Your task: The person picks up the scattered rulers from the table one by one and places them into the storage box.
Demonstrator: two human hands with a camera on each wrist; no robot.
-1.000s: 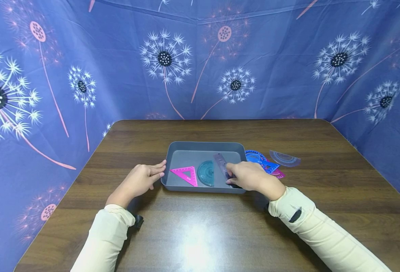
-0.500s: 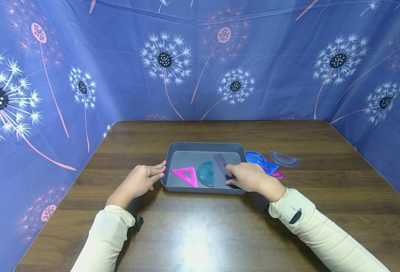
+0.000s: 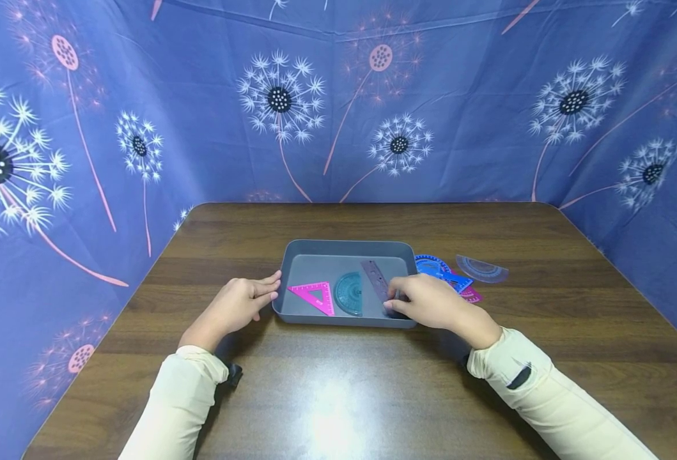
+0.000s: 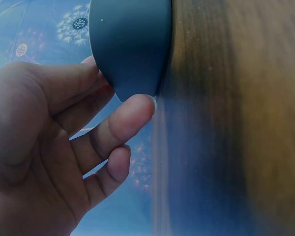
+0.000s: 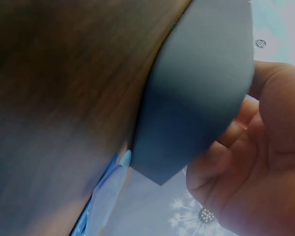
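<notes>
One purple ruler [image 3: 375, 278] at right fingers [image 3: 396, 285]

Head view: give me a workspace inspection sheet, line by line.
Surface: brown wood-grain table, glare on the near side.
Job's things: grey rectangular tray holding pink triangular set square, teal semicircular protractor, purple translucent ruler.
Clutter: blue plastic drawing tools overlapping pink piece right of tray; clear semicircular protractor nearby.
Grippers: left hand touches tray's left end; right hand at ruler, grip unclear.
Cables: nothing seen.
Surroundings: blue dandelion-print cloth behind table.
</notes>
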